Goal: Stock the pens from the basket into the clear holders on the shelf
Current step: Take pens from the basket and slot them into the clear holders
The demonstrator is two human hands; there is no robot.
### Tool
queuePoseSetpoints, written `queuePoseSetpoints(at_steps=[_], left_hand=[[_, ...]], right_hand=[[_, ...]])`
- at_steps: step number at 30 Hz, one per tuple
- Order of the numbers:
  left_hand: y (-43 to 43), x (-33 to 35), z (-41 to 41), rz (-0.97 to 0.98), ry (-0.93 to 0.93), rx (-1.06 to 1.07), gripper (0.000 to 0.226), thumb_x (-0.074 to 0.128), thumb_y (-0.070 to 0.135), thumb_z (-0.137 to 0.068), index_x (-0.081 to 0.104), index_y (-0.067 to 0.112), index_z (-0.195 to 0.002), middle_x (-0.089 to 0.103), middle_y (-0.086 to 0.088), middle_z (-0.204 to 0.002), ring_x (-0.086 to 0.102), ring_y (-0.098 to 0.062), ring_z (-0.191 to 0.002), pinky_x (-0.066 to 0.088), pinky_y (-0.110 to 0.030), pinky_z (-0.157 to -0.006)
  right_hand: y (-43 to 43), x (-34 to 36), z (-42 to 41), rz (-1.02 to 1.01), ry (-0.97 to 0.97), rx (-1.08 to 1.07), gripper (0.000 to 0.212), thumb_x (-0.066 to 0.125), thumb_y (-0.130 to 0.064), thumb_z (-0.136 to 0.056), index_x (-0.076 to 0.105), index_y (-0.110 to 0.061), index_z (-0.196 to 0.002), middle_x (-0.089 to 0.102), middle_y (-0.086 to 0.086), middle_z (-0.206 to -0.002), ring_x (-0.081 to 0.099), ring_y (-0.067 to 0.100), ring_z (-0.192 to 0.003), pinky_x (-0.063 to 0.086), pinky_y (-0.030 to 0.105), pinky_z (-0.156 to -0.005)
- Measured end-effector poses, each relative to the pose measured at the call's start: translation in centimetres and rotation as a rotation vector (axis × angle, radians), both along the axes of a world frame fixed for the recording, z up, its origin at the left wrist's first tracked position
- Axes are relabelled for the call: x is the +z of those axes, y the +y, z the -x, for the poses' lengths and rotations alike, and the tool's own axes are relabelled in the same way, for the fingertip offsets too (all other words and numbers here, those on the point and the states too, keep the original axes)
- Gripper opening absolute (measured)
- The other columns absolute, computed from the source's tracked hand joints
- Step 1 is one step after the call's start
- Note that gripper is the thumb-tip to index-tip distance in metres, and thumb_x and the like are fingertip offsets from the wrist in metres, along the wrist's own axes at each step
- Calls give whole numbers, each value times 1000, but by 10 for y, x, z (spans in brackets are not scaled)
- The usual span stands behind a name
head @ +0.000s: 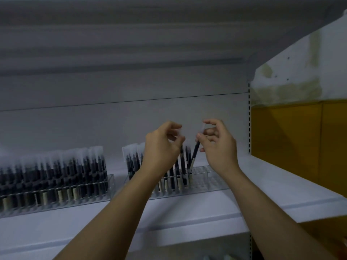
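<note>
Two clear holders stand on the white shelf (187, 220). The left holder (110, 186) is packed with dark pens in clear sleeves. The right holder (212, 181) is filled on its left part; its right end shows bare slots. My right hand (217, 145) pinches a dark pen (194, 156) by its top, tilted, with its lower tip in a slot of the right holder. My left hand (161, 147) is closed on the top of another sleeved pen (182, 162) standing in the same holder. The basket is out of view.
The shelf's grey back panel (112, 121) rises behind the holders, and an upper shelf hangs overhead. A slotted upright (249, 117) bounds the bay on the right, with a yellow and white wall (293, 132) beyond it.
</note>
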State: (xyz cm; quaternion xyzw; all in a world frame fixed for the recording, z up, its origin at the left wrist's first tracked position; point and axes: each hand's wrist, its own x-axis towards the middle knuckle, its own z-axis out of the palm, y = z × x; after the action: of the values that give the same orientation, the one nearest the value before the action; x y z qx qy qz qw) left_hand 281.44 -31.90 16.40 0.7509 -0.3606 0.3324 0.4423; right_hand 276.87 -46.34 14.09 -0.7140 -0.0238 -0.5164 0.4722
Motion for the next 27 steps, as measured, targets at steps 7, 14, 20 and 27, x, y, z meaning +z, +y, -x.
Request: queuePoseSetpoints(at_steps=[7, 14, 20, 27], left_hand=[[-5, -13, -7, -147, -91, 125, 20, 66, 37, -87, 61, 33, -106, 59, 24, -89, 55, -10, -104, 25, -49, -113], [0, -10, -8, -205, -50, 221, 25, 62, 39, -89, 58, 33, -112, 62, 14, -112, 47, -15, -118, 12, -48, -117], [0, -8, -7, -249, -23, 260, 27, 58, 37, -91, 55, 32, -117, 61, 13, -114, 46, -16, -120, 8, -49, -118], [-9, -11, 0, -375, -129, 247, 21, 55, 32, -91, 58, 31, -112, 60, 10, -118, 43, -16, -123, 5, -51, -117]], right_hand=[[-5, 7, -1, 47, 27, 20, 30, 69, -15, -87, 55, -35, -106, 62, -3, -86, 68, 17, -80, 59, 44, -72], [-4, 10, -2, 108, 78, 12, 32, 70, -16, -86, 56, -37, -106, 64, -1, -86, 68, 16, -80, 60, 41, -73], [5, 10, -3, 301, 264, -45, 31, 70, -19, -87, 61, -32, -113, 61, -11, -85, 59, 3, -75, 53, 25, -75], [-4, -17, 6, 426, 415, -97, 51, 61, -22, -92, 45, -52, -130, 63, -14, -85, 61, 5, -75, 56, 34, -76]])
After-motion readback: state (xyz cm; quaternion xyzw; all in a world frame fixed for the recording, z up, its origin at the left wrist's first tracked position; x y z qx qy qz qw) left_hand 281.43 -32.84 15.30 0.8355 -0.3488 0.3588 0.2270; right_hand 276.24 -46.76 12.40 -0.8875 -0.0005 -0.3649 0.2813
